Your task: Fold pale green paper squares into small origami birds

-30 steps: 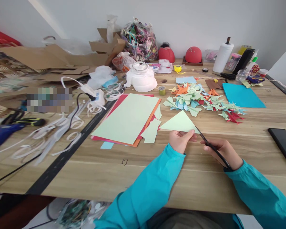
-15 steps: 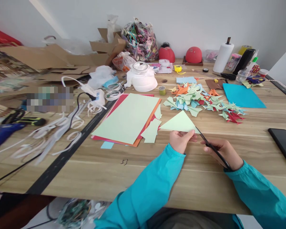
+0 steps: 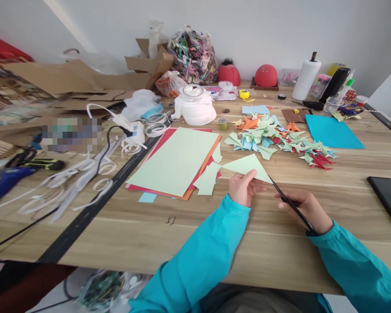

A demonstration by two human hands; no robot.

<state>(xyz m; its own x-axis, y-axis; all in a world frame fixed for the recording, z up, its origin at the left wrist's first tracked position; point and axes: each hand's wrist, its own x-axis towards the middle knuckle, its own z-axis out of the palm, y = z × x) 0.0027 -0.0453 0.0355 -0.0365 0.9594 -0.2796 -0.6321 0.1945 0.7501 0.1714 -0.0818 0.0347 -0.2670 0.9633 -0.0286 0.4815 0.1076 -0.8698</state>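
Between the thumb and fingers of my left hand [image 3: 244, 188] is a pale green paper triangle [image 3: 247, 165], held above the table. My right hand [image 3: 308, 211] is closed around black scissors [image 3: 295, 205], whose blade tips meet the triangle's right corner. Left of my left hand lies a stack of coloured paper [image 3: 176, 161] with a pale green sheet on top. Small green paper offcuts [image 3: 207, 179] sit against the stack's right side. Beyond the triangle is a pile of folded paper pieces [image 3: 263, 134] in green, blue, orange and red.
A blue sheet [image 3: 334, 131] lies at the right, with a black phone [image 3: 387, 202] nearer me. White strips and cables [image 3: 94, 187], a power strip [image 3: 135, 132] and a blue glue gun [image 3: 11, 180] spread across the left. A spool [image 3: 222, 124] stands behind the paper stack.
My left thumb has moved left and up along the triangle, away from its right corner. The triangle has shifted slightly right and tilted. My right hand and the scissors stay almost in place.
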